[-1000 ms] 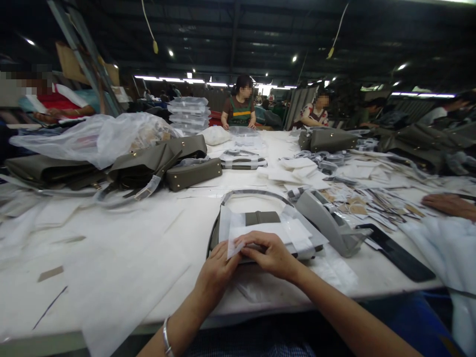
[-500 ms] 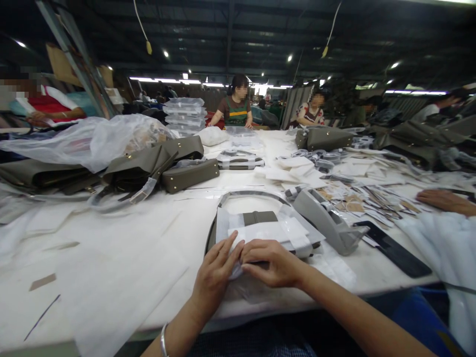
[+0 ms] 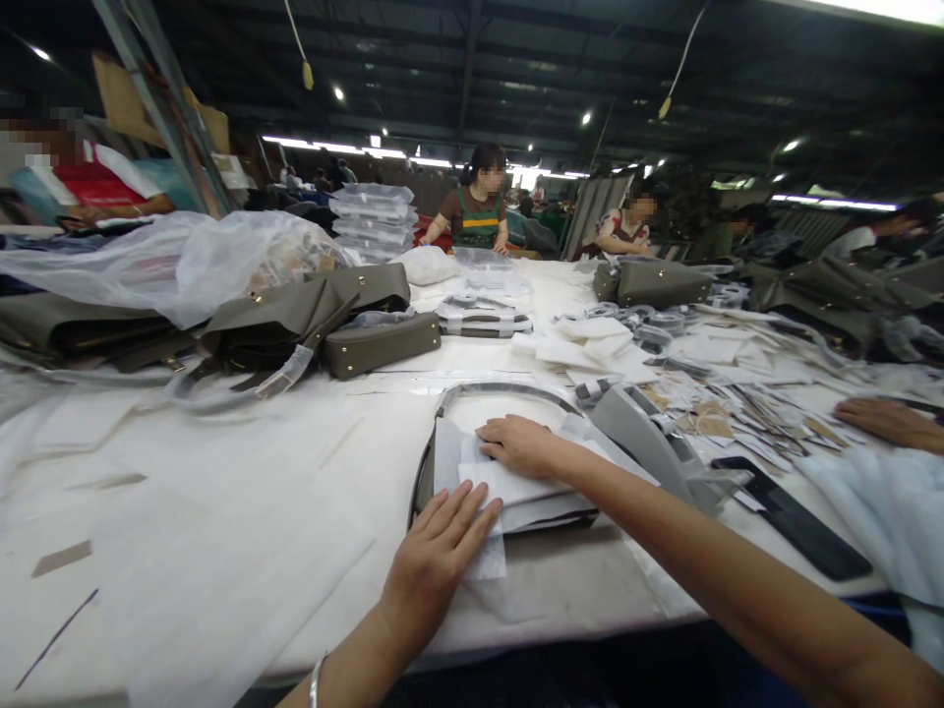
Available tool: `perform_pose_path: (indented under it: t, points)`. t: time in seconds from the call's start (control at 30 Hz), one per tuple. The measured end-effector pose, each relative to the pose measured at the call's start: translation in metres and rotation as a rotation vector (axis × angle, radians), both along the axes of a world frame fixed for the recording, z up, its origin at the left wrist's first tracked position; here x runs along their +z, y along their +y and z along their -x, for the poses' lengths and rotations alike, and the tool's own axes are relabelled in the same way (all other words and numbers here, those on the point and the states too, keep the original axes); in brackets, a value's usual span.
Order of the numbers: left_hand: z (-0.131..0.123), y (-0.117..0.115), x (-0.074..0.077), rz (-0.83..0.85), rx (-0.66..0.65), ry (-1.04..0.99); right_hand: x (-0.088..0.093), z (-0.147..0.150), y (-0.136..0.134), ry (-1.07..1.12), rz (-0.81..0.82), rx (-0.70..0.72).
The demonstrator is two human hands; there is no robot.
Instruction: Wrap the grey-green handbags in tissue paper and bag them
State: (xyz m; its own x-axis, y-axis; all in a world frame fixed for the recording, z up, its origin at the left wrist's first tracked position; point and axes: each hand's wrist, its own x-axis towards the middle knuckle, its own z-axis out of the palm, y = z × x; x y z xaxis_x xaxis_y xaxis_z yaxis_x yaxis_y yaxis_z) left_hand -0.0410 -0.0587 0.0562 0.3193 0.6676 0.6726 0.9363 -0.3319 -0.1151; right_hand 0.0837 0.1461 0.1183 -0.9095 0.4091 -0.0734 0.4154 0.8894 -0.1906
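Note:
A small olive-grey handbag [image 3: 426,472] wrapped in white tissue paper [image 3: 531,487] lies flat on the white table [image 3: 221,511] in front of me, its curved handle [image 3: 501,391] arching away. My left hand [image 3: 439,551] rests flat with fingers stretched out on the near corner of the paper. My right hand [image 3: 522,444] reaches over the far side of the bag, fingers curled down onto the paper there; what they grip, if anything, is hidden.
A grey tape dispenser [image 3: 656,447] and a black flat piece [image 3: 793,516] lie right of the bag. Olive bags [image 3: 317,320] and a plastic sack [image 3: 184,261] sit at left. Another person's hand [image 3: 889,418] rests at right. Seated workers [image 3: 476,206] are at the far end.
My right hand moved from the near edge of the bag forward to its far side. My left hand flattened on the near paper corner. The view shifted slightly.

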Motion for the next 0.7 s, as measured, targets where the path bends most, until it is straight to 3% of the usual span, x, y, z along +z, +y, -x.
perform_pose_path:
  t: [0.23,0.4,0.57,0.7]
  points:
    - [-0.001,0.001,-0.001,-0.007,0.024,-0.011,-0.001,0.023,-0.001,-0.08,-0.027,0.015]
    - [-0.004,0.0,-0.003,-0.015,0.058,-0.009,-0.004,0.019,-0.025,-0.042,-0.1,0.006]
    - [-0.004,-0.001,-0.004,0.003,0.039,-0.005,0.01,-0.015,-0.057,0.042,-0.081,0.061]
    - [-0.002,-0.002,-0.003,0.053,0.02,-0.028,0.013,-0.069,-0.088,0.451,-0.002,-0.011]
